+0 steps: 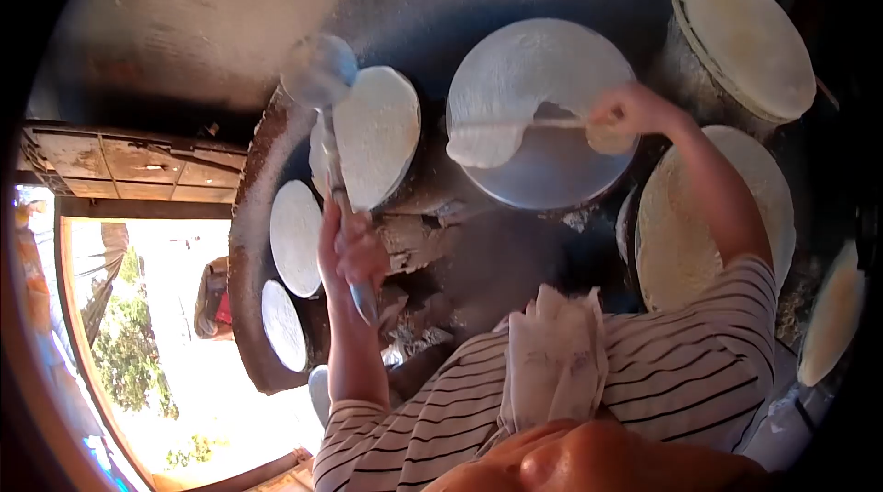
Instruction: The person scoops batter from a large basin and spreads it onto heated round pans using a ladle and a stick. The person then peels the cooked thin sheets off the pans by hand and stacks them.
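Note:
My left hand (357, 248) is closed round the handle of a ladle (319, 71), whose metal bowl points away from me. The bowl is blurred and hangs beside a pale flat round (375, 138). My right hand (622, 112) pinches a thin, light-coloured spreader (552, 123) over a large round griddle (552, 181). White batter (515, 60) covers the far part of the griddle and its left edge. Bare metal shows on the near side, and a small dark gap lies just beyond the spreader.
Smaller pale rounds (296, 239) line the left side of the dark stove. At the right stand a tilted round container (750, 41) and a large pale round (676, 216) under my right forearm. Charred pieces (409, 244) lie near the middle; a bright opening is at lower left.

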`<state>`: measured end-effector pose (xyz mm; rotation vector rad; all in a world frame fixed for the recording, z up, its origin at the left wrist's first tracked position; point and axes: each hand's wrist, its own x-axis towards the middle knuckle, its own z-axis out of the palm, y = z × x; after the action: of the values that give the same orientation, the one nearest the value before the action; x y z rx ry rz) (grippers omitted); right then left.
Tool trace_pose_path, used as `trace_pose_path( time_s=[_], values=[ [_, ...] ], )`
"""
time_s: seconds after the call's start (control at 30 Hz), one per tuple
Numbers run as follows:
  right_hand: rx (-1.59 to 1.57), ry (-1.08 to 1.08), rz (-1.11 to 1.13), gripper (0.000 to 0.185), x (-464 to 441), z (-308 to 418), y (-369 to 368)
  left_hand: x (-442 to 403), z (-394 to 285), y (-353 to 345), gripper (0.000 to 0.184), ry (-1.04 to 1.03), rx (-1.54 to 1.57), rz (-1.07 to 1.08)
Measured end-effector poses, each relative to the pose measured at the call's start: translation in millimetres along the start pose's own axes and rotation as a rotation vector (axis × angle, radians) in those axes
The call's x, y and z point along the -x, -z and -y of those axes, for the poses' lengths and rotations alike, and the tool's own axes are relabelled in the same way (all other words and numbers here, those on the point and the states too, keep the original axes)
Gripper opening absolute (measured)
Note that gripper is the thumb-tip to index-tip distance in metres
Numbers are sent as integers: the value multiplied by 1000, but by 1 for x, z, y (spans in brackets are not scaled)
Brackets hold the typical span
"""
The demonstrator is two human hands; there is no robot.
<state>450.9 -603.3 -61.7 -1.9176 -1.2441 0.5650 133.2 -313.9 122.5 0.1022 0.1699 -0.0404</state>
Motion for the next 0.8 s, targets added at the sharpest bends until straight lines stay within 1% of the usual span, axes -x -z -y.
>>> trace_pose_path(
  time_s=[0.03,0.07,0.13,0.17,0.23,0.27,0.3,0.33,0.37,0.4,0.43,0.47,0.53,0.6,0.63,0.67,0.7,0.73,0.77,0.8],
  values=[
    [38,50,-132,28,-19,-11,-11,-1,-5,-3,43,0,-34,-9],
    [87,108,-274,30,-34,-11,-16,-6,-6,-1,43,-21,-2,-61],
    [28,128,-104,31,-29,-2,-21,-19,-14,-1,44,-57,32,-137],
    [-2,134,-30,32,-30,2,-19,-9,-27,7,42,64,34,-46],
    [-71,41,73,34,18,-5,6,26,-37,13,38,57,-26,-168],
    [-90,-9,131,34,40,-11,20,30,-36,21,31,78,-23,-169],
    [-114,-21,80,34,42,-23,24,35,-35,29,28,98,-20,-169],
    [-157,-35,33,34,41,-35,17,31,-22,37,26,21,-175,-422],
    [-88,-102,-74,31,21,-25,3,18,-2,46,26,-49,-345,-672],
    [-36,1,-153,29,5,-17,-16,1,12,53,28,-122,-530,-886],
    [35,113,-240,28,-7,-15,-25,5,18,71,29,-14,-373,-728],
    [49,130,-132,27,-5,-12,-24,21,19,97,31,96,-229,-565],
    [93,124,-20,30,33,8,1,22,14,102,32,227,-204,-405],
    [-81,53,-65,33,74,-29,11,51,21,87,28,226,-401,-428],
    [-112,-45,-165,35,72,-32,0,46,28,86,27,158,-429,-534],
    [-49,-57,-298,33,63,-16,-18,33,43,84,29,132,-438,-601],
    [-30,24,-279,33,62,-11,-33,11,59,79,31,109,-462,-653],
    [-9,121,-279,33,55,-7,-43,1,61,74,33,77,-510,-693],
    [98,166,-293,32,68,1,-39,3,51,73,26,138,-361,-569],
    [210,189,-297,31,100,10,-36,9,40,69,28,185,-339,-424]
  ],
)
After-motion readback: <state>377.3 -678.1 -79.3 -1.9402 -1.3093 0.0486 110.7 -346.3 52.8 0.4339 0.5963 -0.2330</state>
